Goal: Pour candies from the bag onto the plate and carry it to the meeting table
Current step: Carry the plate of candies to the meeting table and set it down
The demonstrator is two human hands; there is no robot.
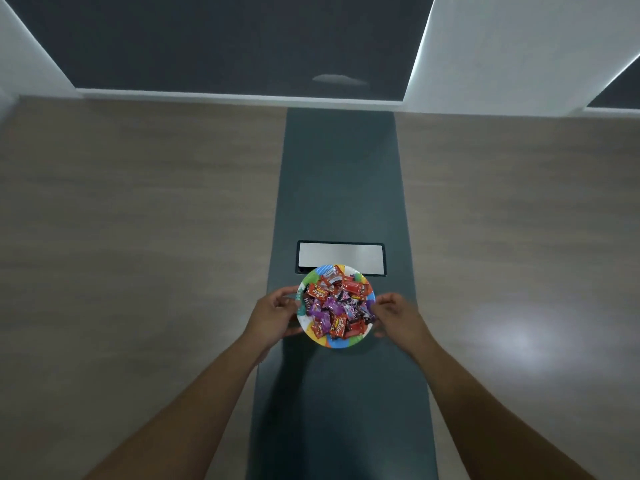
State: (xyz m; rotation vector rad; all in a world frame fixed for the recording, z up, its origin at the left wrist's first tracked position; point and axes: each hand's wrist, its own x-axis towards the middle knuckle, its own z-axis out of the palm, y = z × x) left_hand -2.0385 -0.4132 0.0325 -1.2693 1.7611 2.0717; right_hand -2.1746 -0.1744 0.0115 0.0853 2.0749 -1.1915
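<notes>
Two hands at one plate (335,342), between them, on dark centre strip (341,188) of wood-look table (138,220). Left hand (273,315) curled round left rim, fingertips touching edge; right hand (398,318) loosely curled at right rim, fingers half bent, contact with edge unclear. Cannot tell whether either grip is firm or plate already rests free.

Plate: one, round, thin, multicoloured border, likely paper. Judged light and floppy, apt to sag under load if held at one side only. Best hold: both sides at once, fingers under rim, kept level.

Candies (337,308): heaped pile of wrapped pieces, red and purple mostly, too many and overlapping for exact count, roughly two dozen. Wrappers glossy, judged slippery, prone to slide off on any tilt.

One silver hatch (341,257) just beyond plate, far side from hands, far rim overlapping its near edge. No bag in view.

Task judged near done.
</notes>
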